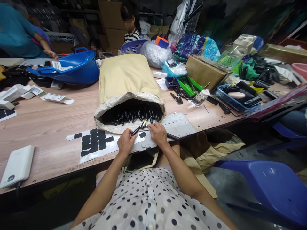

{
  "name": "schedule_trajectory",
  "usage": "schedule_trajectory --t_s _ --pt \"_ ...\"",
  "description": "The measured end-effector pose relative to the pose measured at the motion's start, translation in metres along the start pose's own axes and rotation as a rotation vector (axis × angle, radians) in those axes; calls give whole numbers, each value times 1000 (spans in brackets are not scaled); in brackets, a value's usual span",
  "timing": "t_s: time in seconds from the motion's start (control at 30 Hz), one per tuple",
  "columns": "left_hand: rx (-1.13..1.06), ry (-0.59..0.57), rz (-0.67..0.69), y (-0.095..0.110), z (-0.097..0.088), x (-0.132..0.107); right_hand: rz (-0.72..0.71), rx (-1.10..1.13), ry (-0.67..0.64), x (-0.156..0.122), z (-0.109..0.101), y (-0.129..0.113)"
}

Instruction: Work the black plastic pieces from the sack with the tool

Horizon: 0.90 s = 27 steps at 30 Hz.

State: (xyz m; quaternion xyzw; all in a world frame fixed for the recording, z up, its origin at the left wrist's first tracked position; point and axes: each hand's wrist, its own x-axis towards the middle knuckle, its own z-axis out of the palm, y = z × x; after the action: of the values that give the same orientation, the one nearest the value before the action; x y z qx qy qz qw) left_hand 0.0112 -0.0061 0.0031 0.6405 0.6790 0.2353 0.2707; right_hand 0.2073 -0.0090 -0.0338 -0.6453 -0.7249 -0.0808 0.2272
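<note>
My left hand is closed around a slim black pen-shaped part, its tip pointing up and to the right. Just beside it, my right hand pinches a small silvery piece with a yellowish end. The two pieces are close together; whether they touch, I cannot tell. Behind both hands lies a large tan paper sack, its mouth toward me, with many similar black parts inside. A black rod sticks out to the right of my right hand. Beneath my hands is a sheet of black square stickers.
A white power bank lies at left, near white boxes and a blue basin. To the right are a green tray, a clear bottle and a carton. Other people sit across the table. A blue chair stands at right.
</note>
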Motion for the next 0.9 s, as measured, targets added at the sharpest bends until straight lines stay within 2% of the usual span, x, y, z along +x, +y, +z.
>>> schedule_trajectory --t_s 0.1,0.3,0.67,0.9 --pt "-12 33 13 1 4 -3 -7 3 16 -1 -1 2" --pt "24 21 82 2 5 -3 35 103 68 -8 -12 1" --pt "52 37 142 -3 10 -2 70 407 58 -18 -21 -24" --pt "76 -14 145 -2 9 -2 25 403 71 -23 -32 -34"
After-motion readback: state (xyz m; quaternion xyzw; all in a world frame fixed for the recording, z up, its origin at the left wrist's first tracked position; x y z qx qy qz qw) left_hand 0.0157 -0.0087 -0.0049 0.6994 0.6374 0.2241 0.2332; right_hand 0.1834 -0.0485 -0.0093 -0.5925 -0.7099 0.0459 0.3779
